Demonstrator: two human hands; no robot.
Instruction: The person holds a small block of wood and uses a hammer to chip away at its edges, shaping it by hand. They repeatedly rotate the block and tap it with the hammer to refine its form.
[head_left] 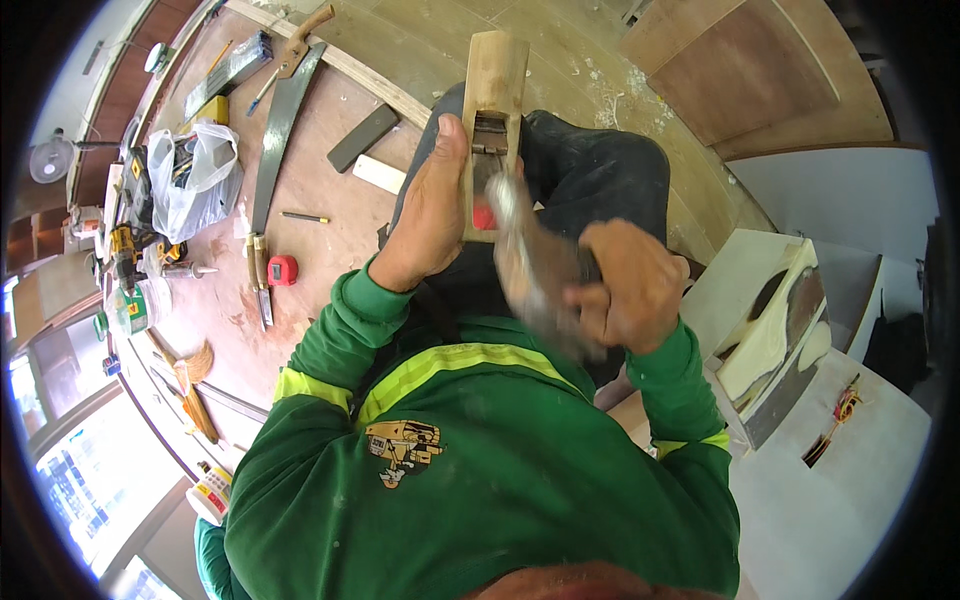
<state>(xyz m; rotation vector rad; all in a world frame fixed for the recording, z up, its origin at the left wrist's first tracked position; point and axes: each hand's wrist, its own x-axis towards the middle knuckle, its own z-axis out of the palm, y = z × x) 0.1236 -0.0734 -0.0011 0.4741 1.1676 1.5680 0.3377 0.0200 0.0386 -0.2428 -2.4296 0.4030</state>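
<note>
My left hand (428,212) grips a wooden hand plane (497,75) along its left side, with the thumb stretched up the edge. The plane stands lengthwise above my lap; metal parts show in its open throat, and a red patch lies lower down on it. My right hand (632,285) is closed around a tool smeared by motion, which looks like a hammer (535,265). Its grey, shiny blur crosses the lower right part of the plane. Whether the two touch cannot be made out.
Left on the worktop (330,255) lie a handsaw (283,135), a dark sharpening stone (363,138), a red tape measure (283,270), chisels (262,275) and a plastic bag (205,175). A drill (125,250) stands farther left. White cabinet pieces (765,330) are at right.
</note>
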